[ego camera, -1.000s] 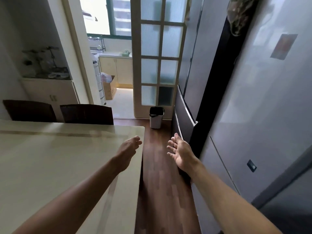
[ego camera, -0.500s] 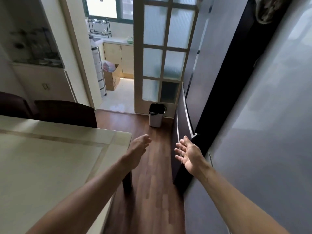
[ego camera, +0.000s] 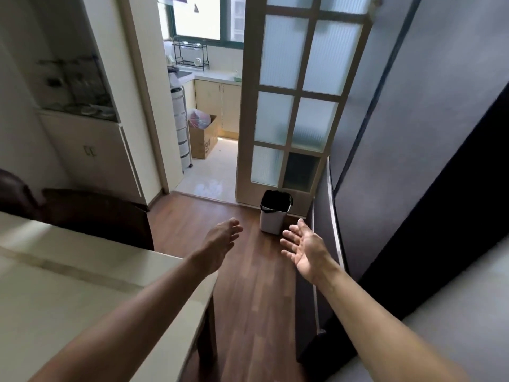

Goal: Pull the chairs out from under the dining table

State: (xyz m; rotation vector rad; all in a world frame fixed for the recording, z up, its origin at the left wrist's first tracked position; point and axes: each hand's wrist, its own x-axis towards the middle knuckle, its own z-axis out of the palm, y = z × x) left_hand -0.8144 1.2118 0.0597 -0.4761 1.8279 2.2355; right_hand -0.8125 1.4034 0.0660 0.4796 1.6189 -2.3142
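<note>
A cream dining table (ego camera: 68,293) fills the lower left. Two dark brown chairs stand tucked against its far edge: the nearer chair (ego camera: 96,216) beside the table's far right corner, the other chair (ego camera: 13,197) at the left frame edge. My left hand (ego camera: 220,241) hovers past the table's right corner over the floor, fingers loosely apart, holding nothing. My right hand (ego camera: 305,249) is stretched forward palm up with fingers spread, empty, close to the grey fridge. Neither hand touches a chair.
A large grey fridge (ego camera: 413,161) lines the right side, leaving a narrow strip of wood floor (ego camera: 248,299). A white bin (ego camera: 275,212) stands ahead by a frosted-glass door (ego camera: 297,92). The kitchen doorway holds a cardboard box (ego camera: 203,139). A cream cabinet (ego camera: 91,153) stands behind the chairs.
I have moved forward along the table's right side: the chairs and table corner slid left and nearer. My left hand went from above the tabletop to beyond its corner. Both hands stay empty.
</note>
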